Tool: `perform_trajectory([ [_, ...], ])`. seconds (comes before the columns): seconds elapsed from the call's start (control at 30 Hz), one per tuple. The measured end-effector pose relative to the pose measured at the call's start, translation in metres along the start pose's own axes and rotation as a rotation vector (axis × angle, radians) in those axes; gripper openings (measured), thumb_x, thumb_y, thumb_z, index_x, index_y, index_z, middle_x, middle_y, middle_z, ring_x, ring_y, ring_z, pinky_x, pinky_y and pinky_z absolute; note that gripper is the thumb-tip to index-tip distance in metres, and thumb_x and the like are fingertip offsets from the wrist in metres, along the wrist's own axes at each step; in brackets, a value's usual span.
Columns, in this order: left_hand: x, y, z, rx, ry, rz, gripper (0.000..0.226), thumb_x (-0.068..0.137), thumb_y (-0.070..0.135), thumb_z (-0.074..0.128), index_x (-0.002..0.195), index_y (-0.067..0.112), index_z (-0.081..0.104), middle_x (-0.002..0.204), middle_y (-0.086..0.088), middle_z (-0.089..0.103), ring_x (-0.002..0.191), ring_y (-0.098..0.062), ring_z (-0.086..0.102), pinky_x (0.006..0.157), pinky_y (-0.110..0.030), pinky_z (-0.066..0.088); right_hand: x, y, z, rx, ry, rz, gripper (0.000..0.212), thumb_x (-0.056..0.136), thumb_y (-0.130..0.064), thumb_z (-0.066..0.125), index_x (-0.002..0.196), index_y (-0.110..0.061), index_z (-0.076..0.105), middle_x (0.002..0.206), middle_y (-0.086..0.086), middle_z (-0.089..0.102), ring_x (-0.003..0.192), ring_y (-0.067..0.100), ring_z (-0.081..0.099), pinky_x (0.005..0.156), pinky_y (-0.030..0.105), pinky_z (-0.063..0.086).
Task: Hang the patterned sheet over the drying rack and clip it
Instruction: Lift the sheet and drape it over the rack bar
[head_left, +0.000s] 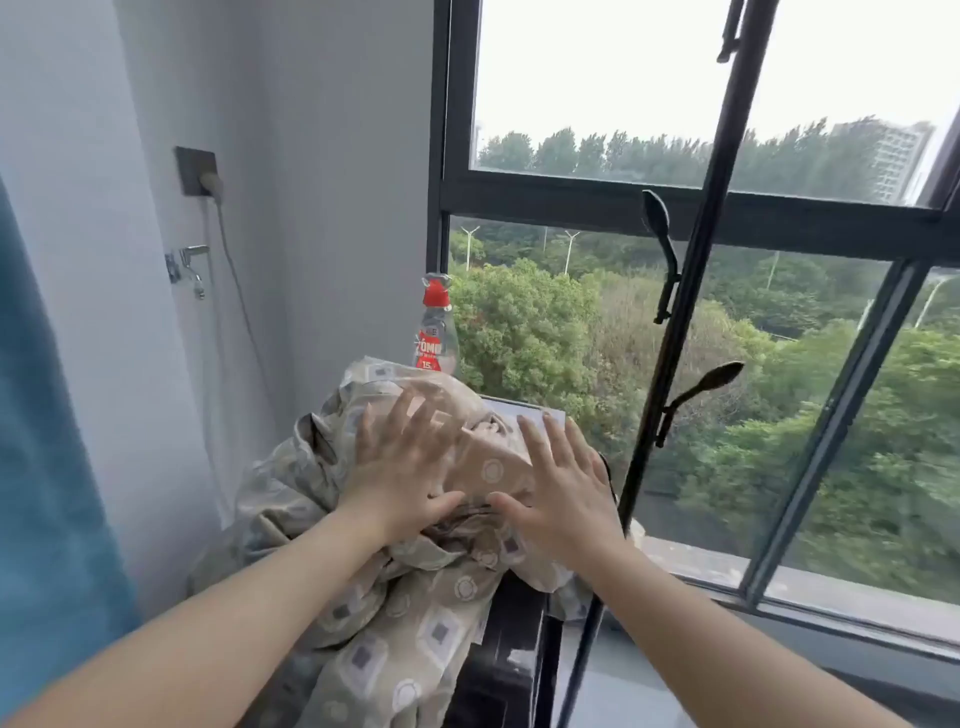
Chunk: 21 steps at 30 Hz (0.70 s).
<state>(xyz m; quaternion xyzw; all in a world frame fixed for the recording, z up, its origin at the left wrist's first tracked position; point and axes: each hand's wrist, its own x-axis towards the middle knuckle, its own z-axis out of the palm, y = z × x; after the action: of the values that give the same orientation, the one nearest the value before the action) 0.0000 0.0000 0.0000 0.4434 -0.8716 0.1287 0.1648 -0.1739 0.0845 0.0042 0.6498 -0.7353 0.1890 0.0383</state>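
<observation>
The patterned sheet (395, 623), beige with grey squares and circles, lies bunched in a heap on a dark appliance (511, 649) by the window. My left hand (402, 467) lies flat on top of the heap, fingers spread and straight. My right hand (563, 488) rests flat on the heap's right side, fingers straight as well. A black pole of the drying rack (675, 332) stands slanted just right of the heap, with hook arms (698, 387) sticking out. No clip is in view.
A clear bottle with a red cap (435, 325) stands behind the heap. A wall socket with a plug (197, 171) and a tap (188, 262) are on the left wall. A blue curtain (47, 467) hangs at the far left. The large window (779, 218) fills the right.
</observation>
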Motion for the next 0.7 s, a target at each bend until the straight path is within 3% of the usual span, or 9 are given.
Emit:
perform_trajectory([
  [0.07,0.006,-0.005,0.004,0.023,-0.124,-0.042,0.094,0.077,0.074,0.042,0.144,0.041,-0.016,0.154,0.004,-0.023,0.14,-0.027,-0.027,0.109,-0.057,-0.016,0.012,0.0,0.011,0.004,-0.071,0.03,0.09,0.081,-0.064,0.049,0.146,-0.041,-0.009,0.158,-0.008,-0.014,0.145,0.016,-0.018,0.117,0.04,-0.004],
  [0.27,0.029,-0.028,0.024,0.004,-0.163,-0.156,0.104,0.067,0.078,0.05,0.142,0.048,-0.015,0.152,0.009,-0.029,0.137,-0.029,-0.032,0.106,-0.065,-0.014,0.051,0.001,0.041,0.061,-0.177,0.078,0.098,0.073,-0.057,0.061,0.146,-0.044,-0.003,0.157,-0.007,-0.015,0.144,0.023,-0.017,0.115,0.049,-0.004],
  [0.37,0.039,-0.041,0.025,-0.05,-0.206,-0.224,0.109,0.06,0.084,0.049,0.142,0.049,-0.012,0.152,0.008,-0.029,0.138,-0.03,-0.032,0.104,-0.068,-0.011,0.073,-0.002,0.057,0.05,-0.199,0.103,0.104,0.066,-0.066,0.062,0.145,-0.044,-0.002,0.157,-0.006,-0.014,0.145,0.024,-0.016,0.113,0.055,-0.006],
  [0.47,0.052,-0.06,0.03,-0.231,-0.33,-0.361,0.116,0.058,0.072,0.066,0.144,0.048,-0.009,0.155,-0.001,-0.024,0.142,-0.028,-0.022,0.11,-0.064,-0.002,0.092,-0.007,0.073,0.067,-0.271,0.115,0.111,0.059,-0.069,0.065,0.144,-0.046,-0.004,0.157,0.001,-0.016,0.145,0.027,-0.016,0.11,0.061,-0.003],
  [0.53,0.057,-0.073,0.04,-0.395,-0.4,-0.422,0.122,0.055,0.061,0.075,0.145,0.047,-0.007,0.156,-0.006,-0.018,0.144,-0.028,-0.014,0.116,-0.053,0.006,0.101,-0.01,0.084,0.088,-0.352,0.123,0.113,0.06,-0.064,0.067,0.143,-0.049,-0.007,0.157,0.005,-0.017,0.145,0.029,-0.016,0.111,0.064,0.003],
  [0.63,0.06,-0.087,0.057,-0.498,-0.466,-0.444,0.133,0.035,0.067,0.074,0.144,0.049,0.0,0.157,-0.002,-0.008,0.145,-0.028,0.0,0.117,-0.045,0.015,0.11,-0.011,0.098,0.119,-0.45,0.151,0.11,0.061,-0.056,0.068,0.143,-0.05,-0.005,0.158,0.004,-0.016,0.145,0.03,-0.011,0.109,0.066,0.014],
  [0.7,0.063,-0.092,0.066,-0.507,-0.463,-0.431,0.132,0.033,0.07,0.072,0.144,0.048,0.005,0.155,0.002,0.006,0.143,-0.028,0.014,0.115,-0.044,0.021,0.115,-0.009,0.103,0.174,-0.495,0.183,0.106,0.062,-0.052,0.071,0.143,-0.051,0.002,0.158,0.0,-0.015,0.145,0.03,-0.006,0.107,0.065,0.018],
])
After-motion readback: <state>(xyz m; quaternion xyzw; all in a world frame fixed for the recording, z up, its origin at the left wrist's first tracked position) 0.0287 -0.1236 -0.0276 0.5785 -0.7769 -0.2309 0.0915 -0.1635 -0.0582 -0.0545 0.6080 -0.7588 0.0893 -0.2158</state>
